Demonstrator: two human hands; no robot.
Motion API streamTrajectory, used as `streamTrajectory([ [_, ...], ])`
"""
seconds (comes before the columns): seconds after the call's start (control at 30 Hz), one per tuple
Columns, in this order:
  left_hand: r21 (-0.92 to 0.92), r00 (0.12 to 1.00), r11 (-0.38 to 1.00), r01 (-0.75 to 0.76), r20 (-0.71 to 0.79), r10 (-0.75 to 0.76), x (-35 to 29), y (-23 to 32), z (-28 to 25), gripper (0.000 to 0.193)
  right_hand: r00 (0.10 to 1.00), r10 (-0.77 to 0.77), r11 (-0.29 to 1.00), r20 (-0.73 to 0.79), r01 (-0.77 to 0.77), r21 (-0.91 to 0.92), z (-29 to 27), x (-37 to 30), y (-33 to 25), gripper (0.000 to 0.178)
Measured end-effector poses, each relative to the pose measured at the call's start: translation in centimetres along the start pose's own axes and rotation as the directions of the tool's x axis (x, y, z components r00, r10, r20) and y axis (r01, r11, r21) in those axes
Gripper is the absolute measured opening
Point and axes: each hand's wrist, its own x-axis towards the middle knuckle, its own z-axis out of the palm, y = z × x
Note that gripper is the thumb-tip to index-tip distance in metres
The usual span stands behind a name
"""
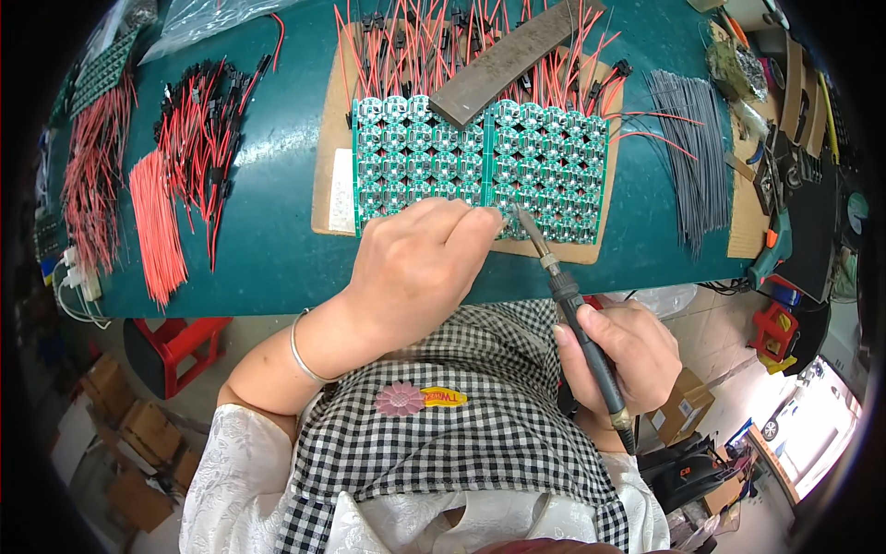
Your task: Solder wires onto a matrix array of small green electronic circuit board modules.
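Wires (95, 175) at far left, thin and red: lying in a long loose bundle on the teal table (268, 249). Beside these, coral-red strands (159, 226): lying straight, packed tightly together. Just above and to the right, red leads with black connectors (197, 138): lying heaped. Then left hand (420, 254), bare, silver bracelet (300, 351) around the wrist: curling into a closed fist over the near edge of the green circuit boards (544, 166), knuckles facing up, hiding the fingertips; cannot tell whether pinching anything. Beneath the boards, cardboard sheet (334, 111): lying mid-table. Metal bar (508, 65): lying slantwise across the boards' far edge and more red wires. Soldering iron (569, 305): slanting up and leftward from the right hand (632, 346), tip pointing at the boards just beside the fist; cannot tell whether touching. Right thumb and fingers: gripping the handle. Farther right, dark grey strands (688, 157): lying lengthwise in a bundle.
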Motion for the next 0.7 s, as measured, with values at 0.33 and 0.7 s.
streamTrajectory([
  [0.33, -0.118, 0.998, 0.993, -0.003, -0.059, -0.004, 1.4, 0.9, -2.3, 0.020, 0.996, 0.055, 0.993, -0.072, -0.047, 0.111, -1.1, 0.0, 0.6, 0.030],
  [0.7, -0.039, 1.000, 0.999, 0.010, 0.006, -0.009, 2.1, 0.0, -2.2, 0.019, 0.985, 0.085, 0.989, -0.149, -0.065, 0.130, -0.9, 0.9, 1.4, 0.028],
])
